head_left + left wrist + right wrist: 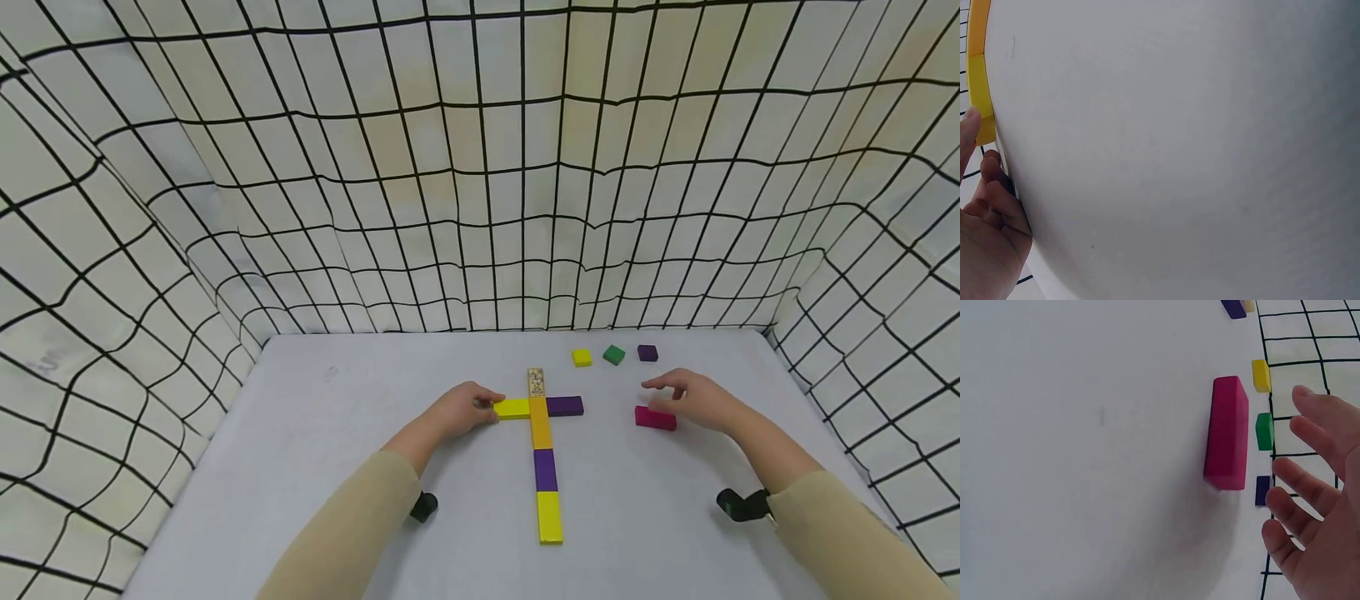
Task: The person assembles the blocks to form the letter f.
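My left hand (467, 408) pinches the outer end of a yellow block (513, 409), thumb on the near side and index finger at the far side. In the left wrist view the thumb lies against that block's end (984, 128). The block's other end meets an orange block (540, 423); a purple block (565, 406) lies opposite. My right hand (697, 400) hovers by a magenta block (656, 418). Its fingers are spread and apart from the block in the right wrist view.
A patterned light block (536, 382) tops the column; a purple block (546, 470) and a yellow block (550, 517) continue it downward. Small yellow (582, 357), green (614, 355) and dark purple (647, 353) pieces lie at the back. Black netting (522, 208) over white walls surrounds the table.
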Demonstrator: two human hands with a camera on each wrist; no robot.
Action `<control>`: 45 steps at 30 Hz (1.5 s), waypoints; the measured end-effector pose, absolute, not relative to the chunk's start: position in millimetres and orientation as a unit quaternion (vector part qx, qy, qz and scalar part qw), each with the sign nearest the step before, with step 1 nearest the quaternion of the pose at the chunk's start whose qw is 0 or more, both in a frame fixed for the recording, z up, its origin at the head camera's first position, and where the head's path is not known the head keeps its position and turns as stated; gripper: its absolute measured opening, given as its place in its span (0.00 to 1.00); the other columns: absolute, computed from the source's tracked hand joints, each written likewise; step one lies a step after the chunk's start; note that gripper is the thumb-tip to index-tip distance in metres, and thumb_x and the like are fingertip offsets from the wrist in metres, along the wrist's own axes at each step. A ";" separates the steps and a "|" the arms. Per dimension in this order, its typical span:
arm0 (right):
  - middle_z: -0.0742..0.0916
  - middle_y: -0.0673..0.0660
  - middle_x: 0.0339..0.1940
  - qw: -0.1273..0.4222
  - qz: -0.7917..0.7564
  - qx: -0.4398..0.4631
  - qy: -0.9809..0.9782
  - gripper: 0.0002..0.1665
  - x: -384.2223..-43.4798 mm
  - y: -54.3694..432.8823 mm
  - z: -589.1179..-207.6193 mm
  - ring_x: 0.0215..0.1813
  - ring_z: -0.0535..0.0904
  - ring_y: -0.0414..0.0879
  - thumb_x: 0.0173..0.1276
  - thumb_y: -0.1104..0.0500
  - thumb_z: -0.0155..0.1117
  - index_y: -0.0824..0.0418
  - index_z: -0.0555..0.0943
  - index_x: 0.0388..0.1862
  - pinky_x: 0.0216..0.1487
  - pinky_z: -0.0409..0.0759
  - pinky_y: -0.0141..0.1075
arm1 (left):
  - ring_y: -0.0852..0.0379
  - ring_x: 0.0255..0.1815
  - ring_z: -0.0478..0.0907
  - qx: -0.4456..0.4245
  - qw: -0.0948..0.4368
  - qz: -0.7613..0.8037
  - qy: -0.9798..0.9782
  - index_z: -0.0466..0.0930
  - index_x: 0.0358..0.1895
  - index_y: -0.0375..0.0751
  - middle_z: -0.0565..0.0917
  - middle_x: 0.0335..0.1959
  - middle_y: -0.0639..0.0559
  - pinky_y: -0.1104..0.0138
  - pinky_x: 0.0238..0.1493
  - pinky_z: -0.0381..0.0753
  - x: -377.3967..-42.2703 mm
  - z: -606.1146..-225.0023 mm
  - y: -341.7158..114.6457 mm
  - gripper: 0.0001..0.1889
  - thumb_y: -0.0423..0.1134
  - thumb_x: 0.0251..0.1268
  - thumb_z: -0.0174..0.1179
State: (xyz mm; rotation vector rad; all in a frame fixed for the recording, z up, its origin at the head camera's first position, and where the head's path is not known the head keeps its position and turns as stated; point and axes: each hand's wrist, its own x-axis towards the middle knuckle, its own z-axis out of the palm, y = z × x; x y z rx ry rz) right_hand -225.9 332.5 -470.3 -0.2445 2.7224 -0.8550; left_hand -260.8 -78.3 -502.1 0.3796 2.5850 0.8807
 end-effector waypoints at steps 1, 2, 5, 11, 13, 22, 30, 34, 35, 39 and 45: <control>0.80 0.61 0.55 0.140 -0.297 -0.089 0.940 0.28 -224.3 334.2 -470.8 0.45 0.72 0.51 0.67 0.49 0.68 0.58 0.80 0.63 0.37 0.76 0.38 | 0.53 0.51 0.73 0.135 0.191 0.313 0.920 0.83 0.60 0.56 0.79 0.49 0.54 0.54 0.63 0.72 -260.6 -501.8 -78.0 0.19 0.44 0.66 0.64; 0.80 0.61 0.55 0.141 -0.300 -0.093 0.939 0.28 -222.9 336.4 -472.0 0.44 0.71 0.50 0.67 0.49 0.69 0.59 0.80 0.63 0.36 0.75 0.39 | 0.53 0.51 0.73 0.136 0.191 0.313 0.920 0.83 0.60 0.56 0.79 0.49 0.54 0.54 0.63 0.72 -260.6 -501.8 -77.9 0.19 0.44 0.66 0.65; 0.80 0.61 0.54 0.141 -0.310 -0.103 0.935 0.28 -219.9 343.2 -477.7 0.41 0.71 0.49 0.66 0.50 0.70 0.60 0.80 0.62 0.35 0.75 0.38 | 0.53 0.51 0.73 0.136 0.191 0.314 0.920 0.83 0.60 0.56 0.79 0.49 0.54 0.54 0.63 0.72 -261.1 -502.2 -77.6 0.18 0.44 0.67 0.65; 0.80 0.58 0.49 0.143 -0.316 -0.097 0.933 0.27 -215.7 349.5 -490.1 0.42 0.71 0.49 0.65 0.51 0.71 0.60 0.81 0.61 0.36 0.74 0.38 | 0.53 0.52 0.73 0.137 0.193 0.316 0.919 0.83 0.60 0.56 0.79 0.50 0.54 0.54 0.63 0.72 -262.3 -504.4 -78.5 0.19 0.44 0.67 0.65; 0.80 0.58 0.48 0.144 -0.317 -0.096 0.932 0.27 -214.8 349.3 -493.5 0.43 0.71 0.49 0.65 0.51 0.71 0.60 0.81 0.61 0.37 0.74 0.38 | 0.53 0.52 0.73 0.136 0.192 0.315 0.920 0.83 0.60 0.56 0.79 0.50 0.54 0.54 0.63 0.71 -262.3 -505.2 -79.3 0.19 0.44 0.66 0.65; 0.80 0.57 0.44 0.134 -0.300 -0.097 0.939 0.22 -213.3 345.3 -497.4 0.42 0.71 0.50 0.67 0.55 0.69 0.61 0.83 0.58 0.38 0.74 0.39 | 0.53 0.51 0.73 0.137 0.190 0.319 0.918 0.83 0.60 0.56 0.79 0.49 0.54 0.54 0.63 0.72 -261.9 -505.5 -80.1 0.18 0.44 0.66 0.65; 0.79 0.58 0.49 0.139 -0.299 -0.114 0.937 0.19 -214.9 343.0 -493.8 0.47 0.71 0.52 0.70 0.60 0.65 0.59 0.83 0.59 0.43 0.75 0.39 | 0.53 0.52 0.73 0.140 0.190 0.319 0.918 0.83 0.59 0.56 0.79 0.50 0.54 0.53 0.63 0.72 -261.1 -504.3 -79.2 0.18 0.43 0.66 0.65; 0.78 0.61 0.53 0.139 -0.294 -0.122 0.938 0.20 -216.0 341.0 -492.1 0.47 0.71 0.52 0.71 0.61 0.63 0.60 0.82 0.60 0.44 0.75 0.41 | 0.53 0.52 0.73 0.140 0.188 0.318 0.919 0.83 0.59 0.56 0.79 0.51 0.53 0.53 0.63 0.72 -260.9 -504.7 -79.0 0.18 0.43 0.66 0.65; 0.78 0.62 0.53 0.137 -0.292 -0.118 0.939 0.21 -215.9 340.5 -492.3 0.48 0.71 0.52 0.71 0.60 0.64 0.60 0.81 0.62 0.45 0.76 0.41 | 0.53 0.52 0.73 0.141 0.187 0.319 0.918 0.83 0.59 0.56 0.79 0.51 0.53 0.53 0.63 0.72 -261.0 -505.0 -79.0 0.18 0.43 0.66 0.65; 0.77 0.66 0.55 0.132 -0.275 -0.087 0.948 0.31 -213.4 337.6 -494.8 0.47 0.72 0.54 0.70 0.49 0.66 0.64 0.76 0.66 0.45 0.77 0.44 | 0.53 0.52 0.73 0.142 0.187 0.319 0.918 0.83 0.59 0.55 0.79 0.50 0.53 0.53 0.63 0.72 -260.6 -505.4 -79.1 0.18 0.44 0.66 0.65; 0.75 0.71 0.56 0.131 -0.251 -0.038 0.958 0.46 -207.8 328.9 -495.1 0.54 0.73 0.62 0.63 0.38 0.69 0.67 0.71 0.69 0.53 0.77 0.56 | 0.53 0.51 0.73 0.137 0.188 0.321 0.918 0.83 0.59 0.55 0.79 0.50 0.53 0.53 0.62 0.72 -258.9 -502.5 -80.1 0.18 0.43 0.66 0.65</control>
